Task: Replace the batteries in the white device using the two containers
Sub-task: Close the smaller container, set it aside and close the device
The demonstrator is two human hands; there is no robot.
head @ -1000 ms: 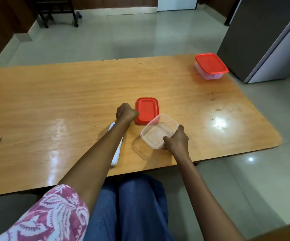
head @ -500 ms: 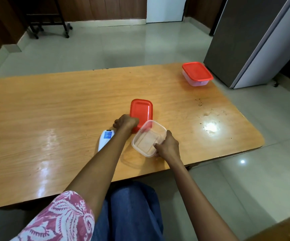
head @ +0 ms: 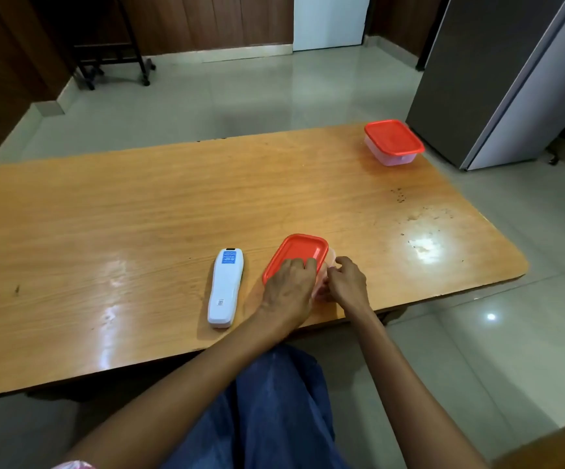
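White device [head: 226, 291] lies back-up on table [head: 105, 214], untouched. Just right, left hand [head: 289, 289] presses red lid [head: 296, 255] onto near container [head: 323, 279]; right hand [head: 347, 282] pinches container's side. Second lidded container [head: 392, 142] sits at far right corner.

table [head: 139, 214] left half bare, white device [head: 225, 291] beside hands

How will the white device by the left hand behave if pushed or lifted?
The white device lies flat on its long side, so it should slide, not roll. The glossy wooden table suggests little friction. Its smooth, rigid-looking plastic shell probably stays stiff and may be slippery.
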